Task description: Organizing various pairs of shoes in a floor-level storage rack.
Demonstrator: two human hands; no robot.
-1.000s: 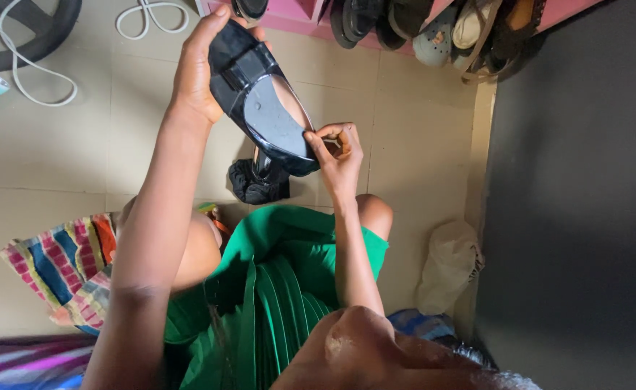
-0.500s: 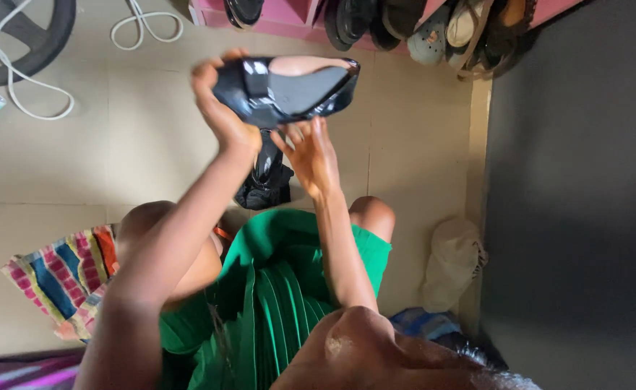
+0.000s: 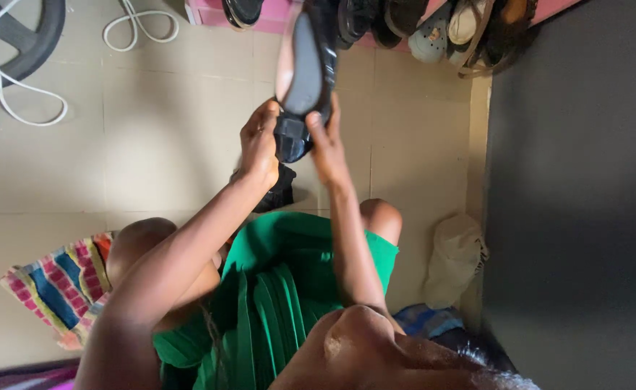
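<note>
A black shoe (image 3: 305, 68) with a grey sole is held up in front of me, sole facing me, toe pointing away toward the shoe rack. My left hand (image 3: 260, 144) grips its heel end from the left. My right hand (image 3: 325, 144) grips the heel from the right. A second black shoe (image 3: 280, 193) lies on the tiled floor just below my hands, partly hidden by my left forearm. My knees and a green pleated skirt (image 3: 274, 303) fill the lower middle of the view.
A pink shoe rack (image 3: 209, 11) with several shoes and sandals runs along the top. A white cable (image 3: 126, 32) and a dark ring-shaped object (image 3: 22, 43) lie top left. A striped cloth (image 3: 54, 289) lies lower left, a white bag (image 3: 455, 260) by the dark wall on the right.
The shoe has been turned from lying crosswise to pointing away from me, sole toward me. Both hands have shifted down to its heel end.
</note>
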